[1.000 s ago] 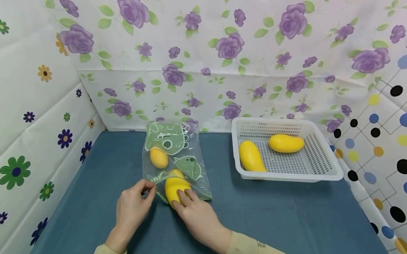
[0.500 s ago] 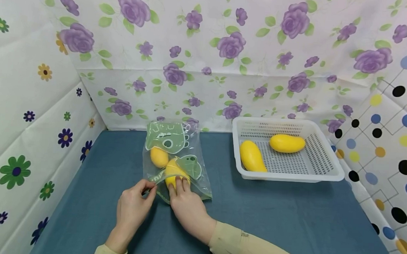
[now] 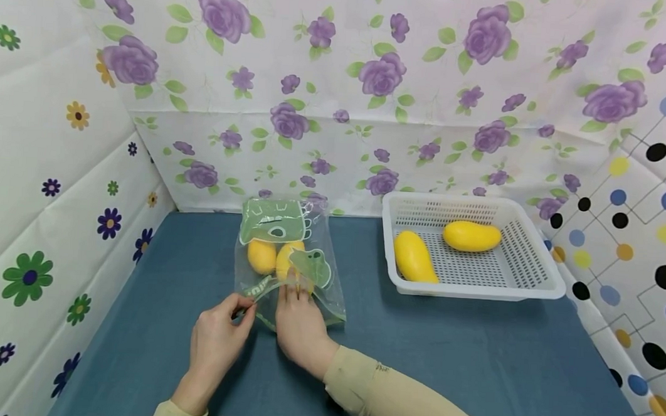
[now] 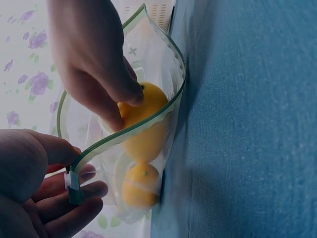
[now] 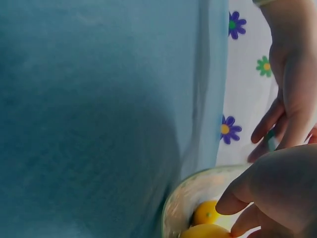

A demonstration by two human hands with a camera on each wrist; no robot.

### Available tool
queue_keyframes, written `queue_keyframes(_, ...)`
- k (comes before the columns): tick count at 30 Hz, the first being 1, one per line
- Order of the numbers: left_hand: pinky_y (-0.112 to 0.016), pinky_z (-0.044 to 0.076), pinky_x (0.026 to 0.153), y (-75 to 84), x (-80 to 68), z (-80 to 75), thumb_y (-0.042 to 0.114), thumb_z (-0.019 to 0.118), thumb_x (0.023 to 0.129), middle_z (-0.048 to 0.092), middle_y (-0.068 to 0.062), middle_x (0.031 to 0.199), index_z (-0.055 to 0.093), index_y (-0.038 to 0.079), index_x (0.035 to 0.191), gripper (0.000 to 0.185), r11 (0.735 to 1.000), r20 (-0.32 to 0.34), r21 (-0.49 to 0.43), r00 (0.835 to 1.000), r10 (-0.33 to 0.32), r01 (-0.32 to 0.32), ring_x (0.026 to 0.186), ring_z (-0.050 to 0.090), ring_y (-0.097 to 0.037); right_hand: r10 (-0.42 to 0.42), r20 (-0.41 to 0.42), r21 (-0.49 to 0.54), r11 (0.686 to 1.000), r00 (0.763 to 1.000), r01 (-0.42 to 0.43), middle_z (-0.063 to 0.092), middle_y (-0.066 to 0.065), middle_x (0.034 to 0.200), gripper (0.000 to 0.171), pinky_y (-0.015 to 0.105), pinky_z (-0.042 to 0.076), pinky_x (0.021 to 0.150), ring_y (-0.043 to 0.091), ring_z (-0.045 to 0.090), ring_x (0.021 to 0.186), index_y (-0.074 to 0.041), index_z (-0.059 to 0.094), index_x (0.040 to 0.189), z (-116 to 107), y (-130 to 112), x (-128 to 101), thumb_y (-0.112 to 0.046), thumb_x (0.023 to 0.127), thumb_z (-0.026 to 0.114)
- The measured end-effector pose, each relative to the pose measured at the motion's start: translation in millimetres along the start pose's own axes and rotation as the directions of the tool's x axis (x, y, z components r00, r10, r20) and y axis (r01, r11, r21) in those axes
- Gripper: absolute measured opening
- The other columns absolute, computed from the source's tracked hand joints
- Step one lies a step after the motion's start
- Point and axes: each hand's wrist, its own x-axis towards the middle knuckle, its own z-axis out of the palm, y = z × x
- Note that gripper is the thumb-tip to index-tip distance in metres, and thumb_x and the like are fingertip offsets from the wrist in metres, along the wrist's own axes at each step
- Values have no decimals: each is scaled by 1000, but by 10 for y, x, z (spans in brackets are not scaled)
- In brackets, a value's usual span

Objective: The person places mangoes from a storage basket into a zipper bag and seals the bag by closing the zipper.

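Observation:
A clear zip bag (image 3: 328,296) with green dinosaur prints lies on the table, its mouth towards me. My left hand (image 3: 219,337) pinches the left corner of its mouth, beside the white-and-green zip slider (image 4: 73,186). My right hand (image 3: 303,323) reaches through the opening, its fingers fairly straight. Their tips touch the near end of a yellow mango (image 4: 146,101) inside, lying more on it than round it. Another yellow-orange mango (image 3: 261,256) lies deeper in the bag, to the left. Printed plastic partly covers both fruits in the head view.
A white perforated plastic basket (image 3: 475,289) stands at the back right, holding a yellow mango (image 3: 415,257) on its left side and another mango (image 3: 471,236) near its back. Blue cloth (image 3: 443,364) covers the table. Patterned sheets (image 3: 336,151) rise behind and at both sides.
My right hand has moved forward and slightly left into the bag, and the mango under its fingers has slid deeper, beside the other one. The left hand has kept its grip on the bag's edge.

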Motion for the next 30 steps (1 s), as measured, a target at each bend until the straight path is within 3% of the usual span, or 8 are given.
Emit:
queue_keyframes(2,-45,58,55,4,-1,1,4,88,86,80,-5,86,79,14,92,15,1000,2,1,1000,-2,2,69,76,-20,11,21,26,1000,1000,-12,57,21,153,59,27,60,85,24,71,109,3,58,149,21,19,45,-34,105,67)
queue_keyframes(4,-44,58,54,7,-4,3,4,87,87,80,-5,86,79,15,91,15,1000,2,1,1000,-4,4,68,75,-19,7,41,30,1000,999,-8,57,20,153,62,27,60,86,24,70,116,5,55,151,43,41,89,-34,104,67)
queue_keyframes(6,-44,57,54,6,-8,4,4,88,87,80,-5,86,78,15,91,15,1000,4,0,1000,-4,4,68,75,-19,1,87,29,1000,996,-4,54,20,156,65,28,56,98,24,64,131,6,51,154,70,58,154,-34,104,66)
queue_keyframes(10,-44,58,54,-2,-11,16,4,87,87,80,-4,85,78,15,91,15,1000,-1,-3,1000,2,-2,68,75,-20,30,237,105,993,971,-57,34,18,171,74,33,33,124,25,31,160,5,35,163,137,83,359,-32,106,63)
queue_keyframes(14,-45,57,53,1,-1,37,5,87,87,80,-4,85,78,16,90,15,1000,-5,-4,1000,5,-5,68,75,-20,94,331,174,972,939,-158,12,15,178,77,34,18,129,25,8,165,-1,20,170,195,111,537,-28,109,58)
queue_keyframes(21,-46,59,56,24,9,50,4,88,87,80,-5,85,78,15,91,15,1000,-9,-13,1000,7,-7,71,77,-21,118,400,189,960,909,-208,20,15,177,81,39,25,128,29,18,163,-4,25,170,118,44,511,-37,106,62)
queue_keyframes(25,-47,59,56,38,5,59,4,88,87,80,-5,85,77,15,90,15,1000,-11,-12,1000,4,-4,72,77,-22,124,405,171,963,906,-208,26,21,173,86,41,30,126,32,28,160,1,27,168,92,24,510,-43,104,63)
queue_keyframes(30,-46,58,54,30,-1,55,4,87,88,80,-5,85,78,15,89,15,1000,-6,-3,1000,0,0,70,76,-22,155,458,230,931,876,-285,20,17,176,89,34,31,125,26,28,160,0,18,170,157,77,642,-33,103,66)
